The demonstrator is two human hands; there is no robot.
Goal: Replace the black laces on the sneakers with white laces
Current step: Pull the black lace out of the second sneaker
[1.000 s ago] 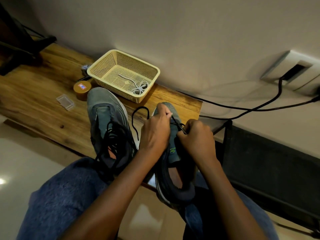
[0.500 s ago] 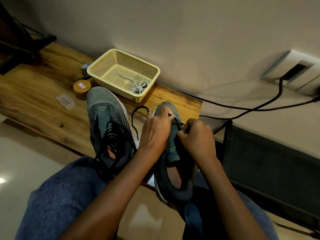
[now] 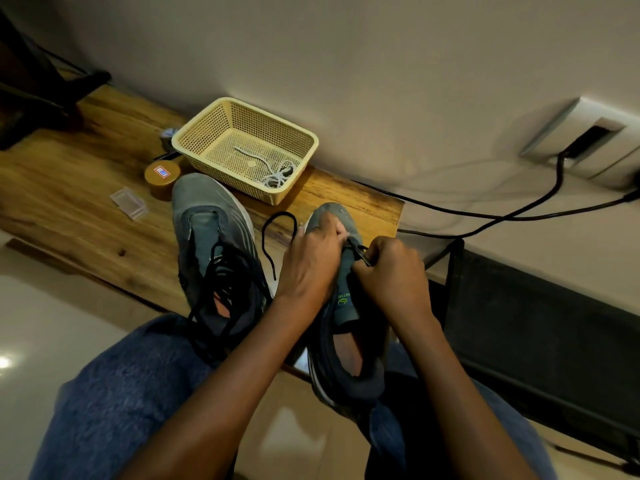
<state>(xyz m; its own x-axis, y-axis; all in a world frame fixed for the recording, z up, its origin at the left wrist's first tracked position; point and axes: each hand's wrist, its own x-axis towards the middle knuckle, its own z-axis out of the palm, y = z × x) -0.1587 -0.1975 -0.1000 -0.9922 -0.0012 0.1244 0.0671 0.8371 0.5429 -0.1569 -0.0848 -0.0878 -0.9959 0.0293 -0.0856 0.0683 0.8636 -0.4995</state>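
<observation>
2 grey sneakers sit on the wooden bench [image 3: 69, 188], toes toward the wall. The left sneaker [image 3: 211, 237] lies flat, its black lace [image 3: 225, 282] pulled loose into a tangled heap over the tongue and collar. The right sneaker [image 3: 346, 327] overhangs the bench's near edge above the person's lap; its tongue is grey with a small green logo, its collar dark. The left hand [image 3: 311, 268] curls over this sneaker's forefoot, fingertips pressed down near the lowest eyelets. The right hand [image 3: 391, 275] is closed in a fist, pinching the black lace end [image 3: 360, 252] at the eyelets. A free loop of that lace [image 3: 273, 233] arcs out to the left of the left hand, over the bench. Behind the sneakers stands a cream mesh basket [image 3: 301, 140] holding the coiled white laces [image 3: 277, 176]. Beside it are a round brown tin [image 3: 162, 176] and a small clear box [image 3: 128, 203].
</observation>
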